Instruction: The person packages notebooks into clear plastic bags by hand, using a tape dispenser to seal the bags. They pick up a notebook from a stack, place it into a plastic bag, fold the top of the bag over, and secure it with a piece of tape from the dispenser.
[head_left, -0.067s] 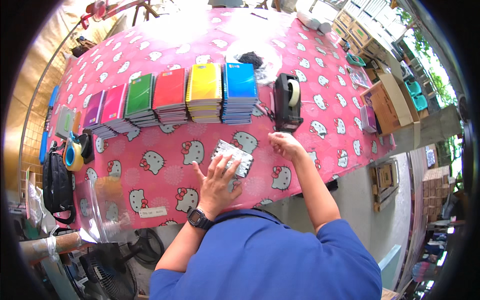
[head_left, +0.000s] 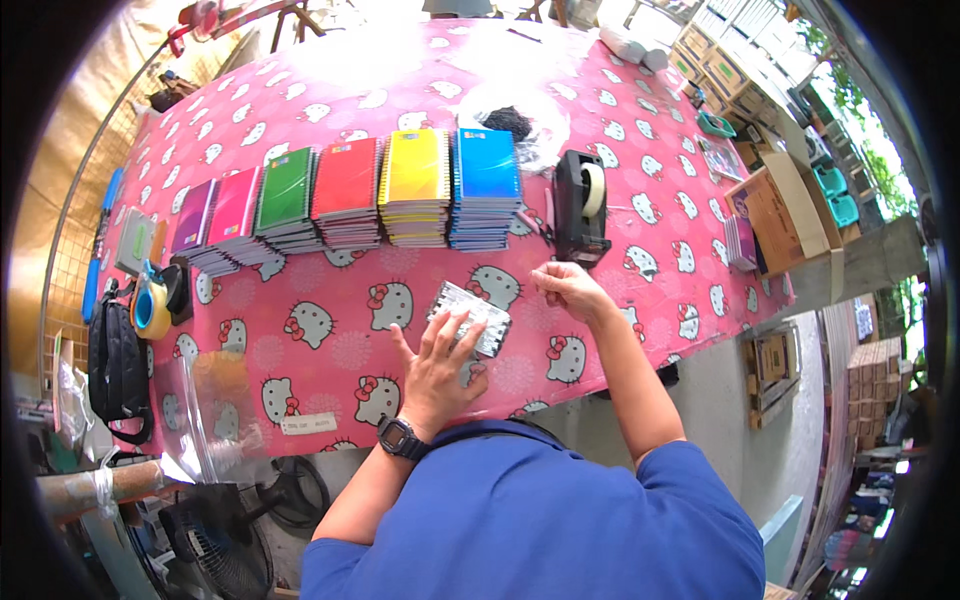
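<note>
My left hand (head_left: 436,365), with a black watch on its wrist, lies with fingers spread over a small silvery-and-clear rectangular packet (head_left: 480,305) on the pink table. Its fingertips rest on the packet and cover part of it. To the right, my right hand (head_left: 572,290) is closed in a pinch; whatever sits between thumb and fingers is too small to make out. Just beyond that hand stands a black tape dispenser (head_left: 582,225) with a roll of tape (head_left: 592,190).
Behind the packet stand stacks of spiral notebooks: purple (head_left: 194,215), pink (head_left: 234,205), green (head_left: 286,190), red (head_left: 346,180), yellow (head_left: 415,165) and blue (head_left: 487,165). A plastic bag with black contents (head_left: 507,123) lies behind. A black bag (head_left: 112,360) hangs left; a cardboard box (head_left: 780,215) is right.
The view has shifted slightly. My right hand has moved a little left, away from the tape dispenser. My left hand stays on the packet.
</note>
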